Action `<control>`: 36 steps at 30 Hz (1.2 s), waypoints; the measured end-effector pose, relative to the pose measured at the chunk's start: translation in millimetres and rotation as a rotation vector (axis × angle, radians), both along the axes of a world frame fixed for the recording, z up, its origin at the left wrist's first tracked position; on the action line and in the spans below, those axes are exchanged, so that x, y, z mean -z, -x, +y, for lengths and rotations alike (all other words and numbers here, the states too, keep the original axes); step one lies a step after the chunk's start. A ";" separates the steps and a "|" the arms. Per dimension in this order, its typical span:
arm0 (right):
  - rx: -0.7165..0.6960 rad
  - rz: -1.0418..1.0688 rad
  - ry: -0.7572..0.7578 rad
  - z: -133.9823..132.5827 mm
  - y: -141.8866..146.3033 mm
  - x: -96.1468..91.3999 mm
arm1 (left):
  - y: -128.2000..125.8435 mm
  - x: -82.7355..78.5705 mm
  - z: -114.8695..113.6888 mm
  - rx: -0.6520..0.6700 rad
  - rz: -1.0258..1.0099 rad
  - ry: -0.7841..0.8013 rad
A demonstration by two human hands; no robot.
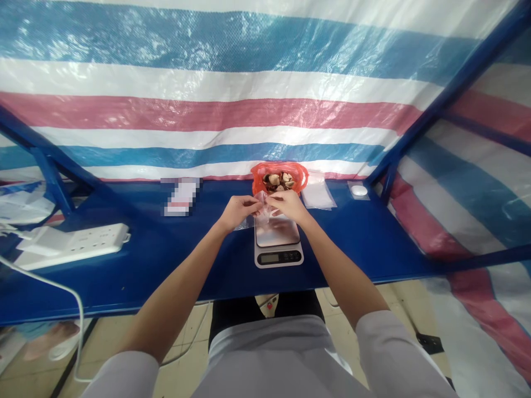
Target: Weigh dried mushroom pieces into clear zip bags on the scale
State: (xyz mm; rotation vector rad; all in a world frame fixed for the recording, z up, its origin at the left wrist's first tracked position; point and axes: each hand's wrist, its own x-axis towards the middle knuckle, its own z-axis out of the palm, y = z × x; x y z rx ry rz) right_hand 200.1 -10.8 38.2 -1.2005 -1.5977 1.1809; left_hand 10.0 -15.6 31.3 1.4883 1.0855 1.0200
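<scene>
My left hand (241, 211) and my right hand (287, 204) come together above a kitchen scale (277, 235), each pinching the top of a small clear plastic bag (264, 213). The bag hangs between my fingers over the scale's metal plate; whether anything is inside it I cannot tell. Just behind my hands stands an open red plastic bag (258, 176) with pale and brown dried pieces (279, 179) in it. Partly hidden under my left hand lies another piece of clear plastic (244, 224). The scale's display faces me, its reading too small to make out.
A stack of clear bags (318, 193) lies right of the red bag, with a round white item (359, 190) in clear wrap farther right. At left are a blurred-out flat item (182, 196) and a white power strip (78, 243) with a cable. Blue frame bars (431, 105) flank the table.
</scene>
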 end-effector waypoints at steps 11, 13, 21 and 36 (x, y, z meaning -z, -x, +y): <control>-0.006 -0.213 -0.192 10.9 -14.0 -0.1 | 27.8 -12.9 10.1 -0.147 0.426 -0.253; -0.002 -0.262 -0.229 11.7 -14.5 -2.3 | 30.5 -16.4 9.6 -0.145 0.514 -0.338; -0.016 -0.258 -0.263 15.2 -6.6 -10.8 | 19.7 -10.0 -1.3 -0.041 0.423 -0.482; -0.032 -0.193 -0.251 33.9 -14.0 -4.4 | -5.5 21.8 16.1 -0.092 0.360 -0.589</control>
